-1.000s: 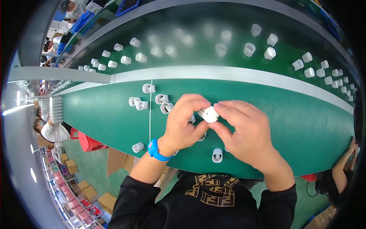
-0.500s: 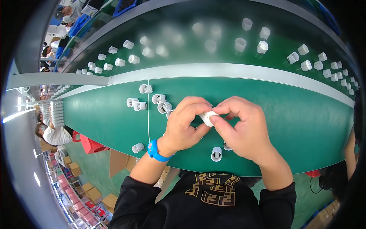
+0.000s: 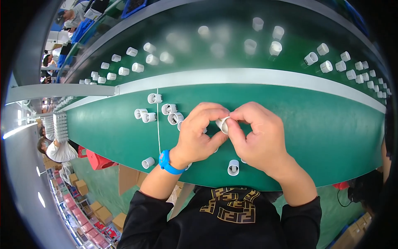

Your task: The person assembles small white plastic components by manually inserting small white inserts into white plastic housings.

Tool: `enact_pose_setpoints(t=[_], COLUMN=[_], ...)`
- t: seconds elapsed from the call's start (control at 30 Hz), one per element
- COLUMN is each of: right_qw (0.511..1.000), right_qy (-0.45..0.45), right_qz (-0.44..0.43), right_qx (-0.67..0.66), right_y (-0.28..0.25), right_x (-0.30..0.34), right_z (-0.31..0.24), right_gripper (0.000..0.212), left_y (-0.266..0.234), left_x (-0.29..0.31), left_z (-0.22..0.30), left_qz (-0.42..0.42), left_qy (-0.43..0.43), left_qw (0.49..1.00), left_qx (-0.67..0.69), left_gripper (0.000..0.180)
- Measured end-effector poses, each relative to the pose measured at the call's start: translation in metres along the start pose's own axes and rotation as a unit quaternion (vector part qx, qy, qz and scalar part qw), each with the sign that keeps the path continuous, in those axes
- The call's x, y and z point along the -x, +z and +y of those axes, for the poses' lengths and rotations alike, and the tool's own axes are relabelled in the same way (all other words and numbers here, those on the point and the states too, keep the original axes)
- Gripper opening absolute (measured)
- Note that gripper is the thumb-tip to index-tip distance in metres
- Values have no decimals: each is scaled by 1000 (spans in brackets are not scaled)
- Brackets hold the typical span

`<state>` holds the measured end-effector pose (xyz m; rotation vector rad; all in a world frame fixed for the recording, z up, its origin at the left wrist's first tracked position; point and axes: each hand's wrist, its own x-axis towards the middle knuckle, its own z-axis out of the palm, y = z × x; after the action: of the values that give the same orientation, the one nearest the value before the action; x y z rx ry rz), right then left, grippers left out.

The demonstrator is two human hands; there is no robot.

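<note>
My left hand and my right hand meet over the green table, pinching a small white cylindrical plastic housing between fingers and thumbs. Its hollow round mouth faces toward me; part of it is hidden by my fingers. A blue band circles my left wrist. Left of my left hand stand several similar white housings, with metal pieces showing inside some. Another housing stands near the table's front edge below my hands, and one more lies beside my left forearm.
Beyond a pale metal rail runs a dark green conveyor carrying many white housings. A thin white line crosses the table. At far left are a seated person, a red stool and cardboard boxes.
The housing in my fingers has turned, so its hollow mouth now shows instead of its closed end. The housings on the conveyor have shifted left. My hands remain in nearly the same place.
</note>
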<state>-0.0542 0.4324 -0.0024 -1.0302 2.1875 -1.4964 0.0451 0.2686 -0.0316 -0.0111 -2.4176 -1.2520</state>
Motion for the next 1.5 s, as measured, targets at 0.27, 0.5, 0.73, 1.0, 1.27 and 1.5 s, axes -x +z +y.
enact_pose_setpoints(t=[0.27, 0.5, 0.73, 1.0, 1.27, 1.5], right_qw=[980, 987, 974, 998, 999, 992], right_qy=[130, 106, 172, 56, 30, 79], right_qz=[-66, -46, -115, 39, -4, -32], right_qx=[-133, -107, -94, 3, 21, 89], right_y=[-15, -20, -33, -13, -38, -82], right_x=[-6, -7, -21, -48, -7, -1], right_z=[4, 8, 9, 35, 104, 139], right_gripper=[7, 8, 8, 26, 15, 21], left_y=[6, 12, 19, -21, 20, -61], left_x=[-2, -7, -16, -69, -106, 121], left_z=[2, 6, 5, -62, -148, 1], left_qz=[-7, -18, -41, 93, 167, 404], left_qy=[9, -25, -38, -47, -193, -24], left_qw=[1000, 999, 998, 970, 934, 893], left_qx=[-16, 21, 17, -219, -252, -197], left_gripper=[45, 42, 41, 34, 28, 17])
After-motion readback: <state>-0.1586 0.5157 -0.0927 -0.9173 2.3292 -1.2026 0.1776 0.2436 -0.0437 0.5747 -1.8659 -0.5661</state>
